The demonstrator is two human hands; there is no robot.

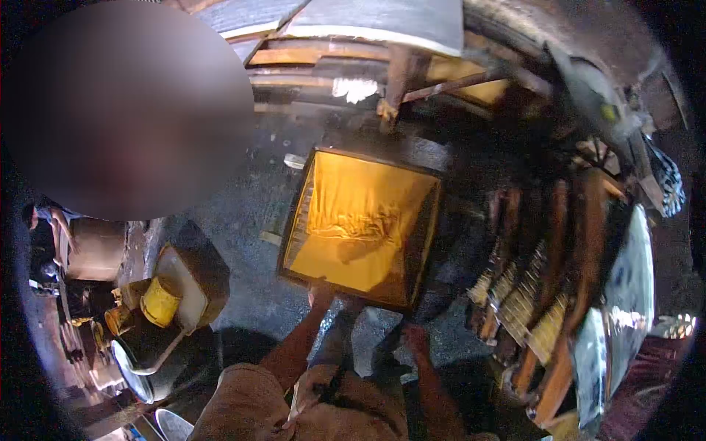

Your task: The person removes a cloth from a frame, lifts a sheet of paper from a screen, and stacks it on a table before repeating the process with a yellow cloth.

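Observation:
A square dark-framed screen [371, 292] with orange-yellow cloth sagging inside it lies in the middle of the view. My left hand [321, 292] is at its near edge, left of centre, with the fingers at the frame and partly hidden. Just below the frame's near right corner is my right hand [415, 336], its fingers curled and dim; whether it touches the frame is unclear. A shadow falls on the lower part of the cloth.
Wooden frames [555, 272] lean together at the right, beside a pale shiny sheet [630, 287]. A yellow bucket [159, 301] and a dark drum [176, 367] stand at the left. A long table [353, 18] crosses the top. Another person's arm [62, 228] shows far left.

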